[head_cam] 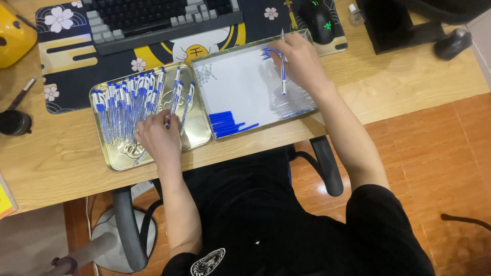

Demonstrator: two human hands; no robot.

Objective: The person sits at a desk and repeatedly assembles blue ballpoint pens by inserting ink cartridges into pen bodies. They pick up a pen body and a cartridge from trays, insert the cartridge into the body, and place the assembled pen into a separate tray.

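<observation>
A gold metal tray [118, 158] on the wooden desk holds several assembled blue-and-clear pens [123, 99]. My left hand [159, 139] rests in this tray, fingers on one pen at its right side. Beside it a second tray lined in white [240, 87] holds a stack of blue pen caps [225, 124] at its near left, clear pen barrels [291, 102] at its right and small springs [206, 74] at its far left. My right hand [299, 61] hovers over the far right of the white tray, holding one upright pen [283, 76].
A dark keyboard [163, 18] lies on a patterned desk mat [71, 48] behind the trays. A black mouse [318, 20] sits at the mat's right end. A yellow object [14, 36] is at the far left. Chair armrests [327, 166] lie below the desk edge.
</observation>
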